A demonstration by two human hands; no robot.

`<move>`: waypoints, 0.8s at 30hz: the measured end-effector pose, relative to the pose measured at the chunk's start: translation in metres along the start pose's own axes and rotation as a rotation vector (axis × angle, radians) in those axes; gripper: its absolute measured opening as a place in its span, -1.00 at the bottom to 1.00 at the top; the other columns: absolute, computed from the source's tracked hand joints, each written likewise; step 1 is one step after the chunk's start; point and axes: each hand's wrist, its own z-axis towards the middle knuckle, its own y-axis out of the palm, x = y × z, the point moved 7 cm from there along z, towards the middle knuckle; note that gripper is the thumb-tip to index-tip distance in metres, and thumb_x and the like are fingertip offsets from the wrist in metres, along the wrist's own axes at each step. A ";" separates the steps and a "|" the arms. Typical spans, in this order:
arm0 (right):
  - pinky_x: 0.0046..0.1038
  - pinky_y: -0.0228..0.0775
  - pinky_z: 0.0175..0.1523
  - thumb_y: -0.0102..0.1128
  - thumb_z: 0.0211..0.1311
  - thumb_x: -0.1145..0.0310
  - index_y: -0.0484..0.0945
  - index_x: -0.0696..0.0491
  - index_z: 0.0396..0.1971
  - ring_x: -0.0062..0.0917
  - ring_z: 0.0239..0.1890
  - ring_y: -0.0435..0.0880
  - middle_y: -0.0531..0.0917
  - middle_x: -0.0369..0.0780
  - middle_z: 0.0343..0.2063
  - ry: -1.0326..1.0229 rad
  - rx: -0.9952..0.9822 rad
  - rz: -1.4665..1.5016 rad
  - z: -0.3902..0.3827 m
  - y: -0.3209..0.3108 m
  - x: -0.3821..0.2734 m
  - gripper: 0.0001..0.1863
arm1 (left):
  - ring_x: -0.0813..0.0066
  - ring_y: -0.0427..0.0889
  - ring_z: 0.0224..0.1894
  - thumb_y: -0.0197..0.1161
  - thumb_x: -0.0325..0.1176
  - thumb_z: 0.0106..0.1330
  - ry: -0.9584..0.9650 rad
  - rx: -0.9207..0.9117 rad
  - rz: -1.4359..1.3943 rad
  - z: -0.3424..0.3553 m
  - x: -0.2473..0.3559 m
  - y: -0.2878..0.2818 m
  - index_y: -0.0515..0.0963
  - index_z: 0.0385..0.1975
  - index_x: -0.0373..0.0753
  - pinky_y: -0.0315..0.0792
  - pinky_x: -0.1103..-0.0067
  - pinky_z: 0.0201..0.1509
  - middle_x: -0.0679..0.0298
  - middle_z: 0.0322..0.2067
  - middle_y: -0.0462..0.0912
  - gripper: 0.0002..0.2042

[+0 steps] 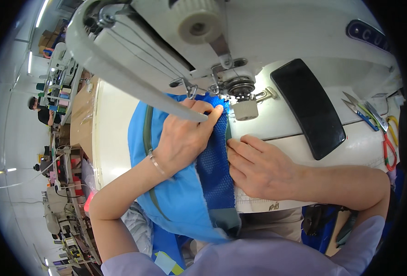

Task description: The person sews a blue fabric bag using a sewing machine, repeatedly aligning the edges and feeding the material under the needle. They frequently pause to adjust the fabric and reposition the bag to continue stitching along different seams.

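A bright blue fabric piece (pixel 171 198) with a dark green strip down it and a darker blue mesh panel (pixel 215 172) lies on the sewing machine bed and hangs over its front edge. Its far end reaches the stitching area of the white sewing machine (pixel 277 32). My left hand (pixel 185 133) rests on the fabric with curled fingers, gripping it, and its thumb and index finger press by the mesh edge close to the needle area. On the right, my right hand (pixel 261 168) has its bent fingers closed on the mesh panel's edge. The needle tip is hidden.
A black phone (pixel 308 110) lies on the machine bed to the right. Past it are snips (pixel 362 112) and red-handled scissors (pixel 387 142). A curved white guard (pixel 120 73) arches over my left hand. Far left, a person (pixel 42 112) sits among other machines.
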 end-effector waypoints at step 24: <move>-0.13 0.42 0.29 0.32 -0.06 0.34 0.65 0.31 -0.33 -0.18 0.03 0.62 0.67 0.07 -0.12 0.110 -0.072 0.075 0.012 0.001 0.014 -0.66 | 0.17 0.74 -0.15 0.39 -0.55 -0.01 0.006 0.048 -0.152 -0.015 -0.010 -0.001 0.68 -0.03 -0.21 0.63 0.39 -0.24 0.16 -0.03 0.68 -0.56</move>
